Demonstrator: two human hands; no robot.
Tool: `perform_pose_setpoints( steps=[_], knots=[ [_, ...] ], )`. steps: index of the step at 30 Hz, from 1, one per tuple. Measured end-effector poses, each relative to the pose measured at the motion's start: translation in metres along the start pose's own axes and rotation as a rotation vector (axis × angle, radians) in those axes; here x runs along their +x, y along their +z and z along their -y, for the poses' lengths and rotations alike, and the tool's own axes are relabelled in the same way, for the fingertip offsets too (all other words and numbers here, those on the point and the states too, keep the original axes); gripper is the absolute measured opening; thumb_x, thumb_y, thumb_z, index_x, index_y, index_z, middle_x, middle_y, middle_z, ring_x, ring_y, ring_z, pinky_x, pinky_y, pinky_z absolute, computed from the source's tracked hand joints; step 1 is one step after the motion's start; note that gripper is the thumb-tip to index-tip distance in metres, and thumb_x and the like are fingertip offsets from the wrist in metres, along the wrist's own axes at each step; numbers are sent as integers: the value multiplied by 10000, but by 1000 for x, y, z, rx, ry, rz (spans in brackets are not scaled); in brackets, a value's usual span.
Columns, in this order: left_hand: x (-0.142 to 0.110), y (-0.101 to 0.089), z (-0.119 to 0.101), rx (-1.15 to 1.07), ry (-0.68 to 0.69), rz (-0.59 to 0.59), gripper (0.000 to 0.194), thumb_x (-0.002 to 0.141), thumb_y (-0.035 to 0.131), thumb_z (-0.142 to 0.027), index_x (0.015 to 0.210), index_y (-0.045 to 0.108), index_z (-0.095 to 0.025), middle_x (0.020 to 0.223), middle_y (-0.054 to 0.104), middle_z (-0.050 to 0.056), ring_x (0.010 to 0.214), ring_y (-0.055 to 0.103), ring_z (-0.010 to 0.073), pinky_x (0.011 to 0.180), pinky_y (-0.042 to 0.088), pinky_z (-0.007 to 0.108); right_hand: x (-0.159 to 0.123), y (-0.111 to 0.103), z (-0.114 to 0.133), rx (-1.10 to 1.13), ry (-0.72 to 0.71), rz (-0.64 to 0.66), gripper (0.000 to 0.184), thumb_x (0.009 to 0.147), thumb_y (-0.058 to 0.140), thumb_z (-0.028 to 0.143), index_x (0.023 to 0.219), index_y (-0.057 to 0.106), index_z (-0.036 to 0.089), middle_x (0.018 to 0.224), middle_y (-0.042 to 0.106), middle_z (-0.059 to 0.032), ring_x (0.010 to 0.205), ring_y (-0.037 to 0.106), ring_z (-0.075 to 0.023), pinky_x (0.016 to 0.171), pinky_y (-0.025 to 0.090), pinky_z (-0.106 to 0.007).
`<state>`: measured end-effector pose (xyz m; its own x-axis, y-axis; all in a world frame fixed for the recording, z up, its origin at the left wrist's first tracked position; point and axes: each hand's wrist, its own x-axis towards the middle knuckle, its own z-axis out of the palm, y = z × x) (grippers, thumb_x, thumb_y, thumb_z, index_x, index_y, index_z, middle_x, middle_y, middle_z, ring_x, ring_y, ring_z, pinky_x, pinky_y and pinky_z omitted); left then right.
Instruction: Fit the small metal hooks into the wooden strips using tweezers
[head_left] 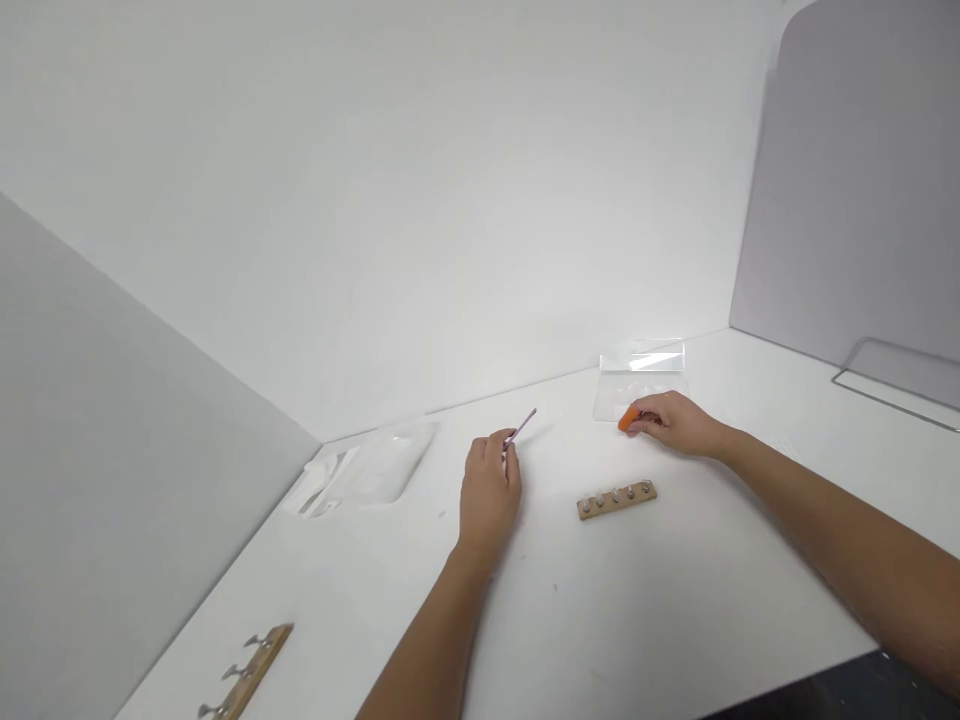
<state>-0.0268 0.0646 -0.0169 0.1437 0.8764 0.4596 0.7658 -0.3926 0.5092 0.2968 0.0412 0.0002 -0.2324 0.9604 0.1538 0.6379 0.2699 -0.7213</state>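
My left hand (489,492) is closed around a thin purple stick (523,426), its far end pointing up and to the right. What kind of tool it is, I cannot tell. Between the fingertips of my right hand (673,422) is a small orange piece (628,417), partly hidden by the fingers. That hand is in front of a clear plastic stand (641,385) near the back wall. A short wooden strip (619,503) with a row of several small metal fittings lies on the white table below and between my hands, touched by neither.
At the lower left lies a wooden rack (264,668) with metal hooks. Clear plastic packaging (367,470) rests at the back left. A wire frame (892,398) stands by the grey panel (862,190) at the right. White walls (480,200) enclose the table (645,610).
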Motion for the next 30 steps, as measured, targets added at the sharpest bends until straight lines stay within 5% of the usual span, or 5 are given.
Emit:
perform_pose_setpoints(
  steps=[12, 21, 30],
  knots=[
    [4, 7, 9, -27, -25, -49, 322, 986, 460, -345, 1204, 651, -204, 1012, 629, 92, 971, 641, 267, 881, 529, 415, 2, -15, -22, -201, -22, -266, 151, 943, 628, 411, 917, 683, 273, 927, 758, 3, 861, 684, -207, 723, 456, -318],
    [4, 6, 7, -67, -53, -46, 347, 976, 454, -370, 1202, 657, -201, 1037, 647, 98, 986, 649, 269, 896, 528, 420, 6, -22, -35, -199, 220, -642, 233, 1008, 466, 468, 911, 462, 256, 882, 722, -47, 771, 647, -228, 671, 421, -341],
    [2, 5, 4, -99, -58, -35, 335, 988, 447, -380, 1171, 673, -213, 1031, 676, 93, 944, 661, 255, 822, 537, 381, 2, -35, -52, -82, 324, -727, 298, 1037, 427, 530, 958, 495, 251, 880, 759, -11, 808, 704, -211, 680, 424, -310]
  ],
)
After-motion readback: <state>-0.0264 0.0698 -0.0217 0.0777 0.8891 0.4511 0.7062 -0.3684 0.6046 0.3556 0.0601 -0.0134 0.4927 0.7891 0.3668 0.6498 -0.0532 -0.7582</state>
